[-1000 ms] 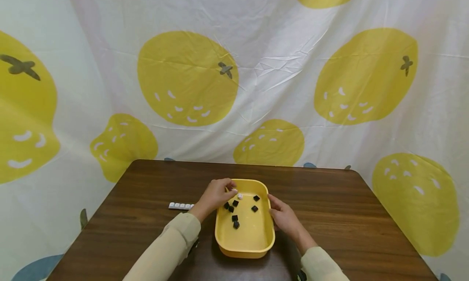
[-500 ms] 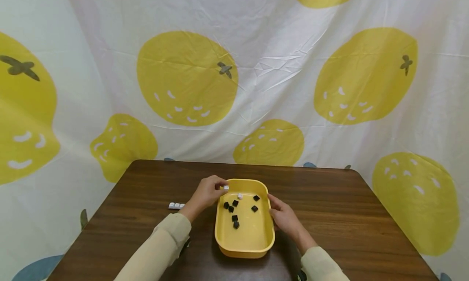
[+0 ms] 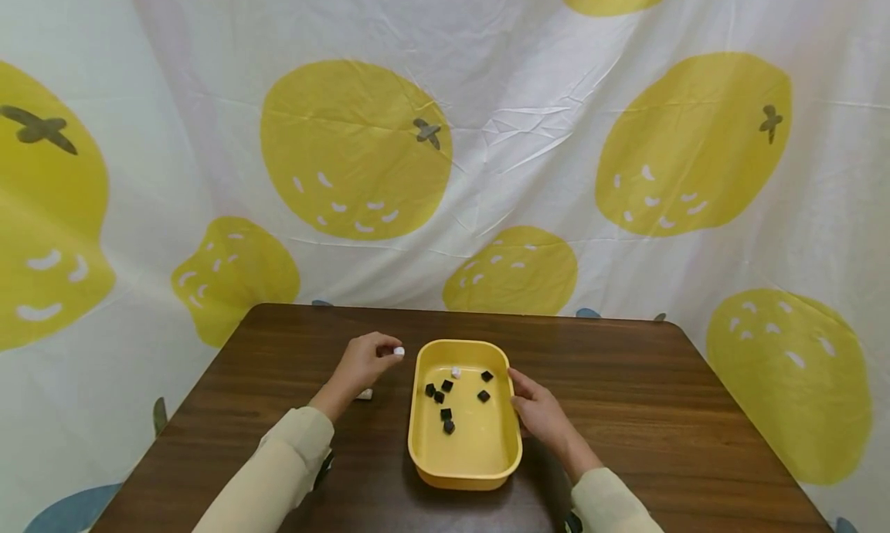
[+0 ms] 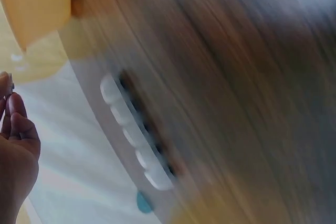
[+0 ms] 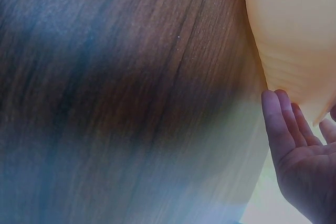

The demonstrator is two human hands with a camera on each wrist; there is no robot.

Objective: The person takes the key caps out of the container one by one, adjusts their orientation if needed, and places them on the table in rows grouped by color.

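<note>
My left hand pinches a small white keycap between thumb and fingertips, held above the table to the left of the yellow tray. Below that hand lies a straight row of several white keycaps, plain in the left wrist view but mostly hidden behind the hand and wrist in the head view. My right hand holds the tray's right side, fingers along the outer wall and thumb at the rim. Inside the tray lie several loose black keycaps and one white keycap.
Everything stands on a dark wooden table with rounded far corners. Behind its far edge hangs a white cloth printed with yellow lemons.
My left hand has come out of the tray with the white keycap and moved left, over the row. The right hand and the tray stay in place.
</note>
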